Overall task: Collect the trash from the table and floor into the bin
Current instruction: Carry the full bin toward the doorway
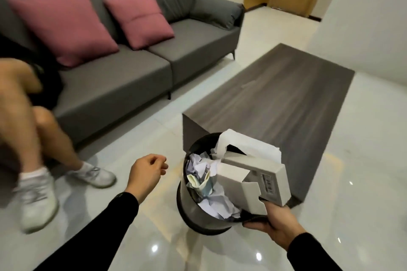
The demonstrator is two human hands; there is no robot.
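**Materials and finish**

Glossy pale tile floor (363, 182), lamp glints. Matt grey wood-grain table (275, 94). Smooth dark bin (187, 211), slight sheen. Crumpled paper (220, 202) inside; matt white card box (253, 174). Grey woven-cloth sofa (114, 86), pink cloth cushions (63, 24). Matt black sleeves (99, 231).

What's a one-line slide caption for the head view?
Right hand grips the rim of a bin full of crumpled paper and white boxes; left hand empty.
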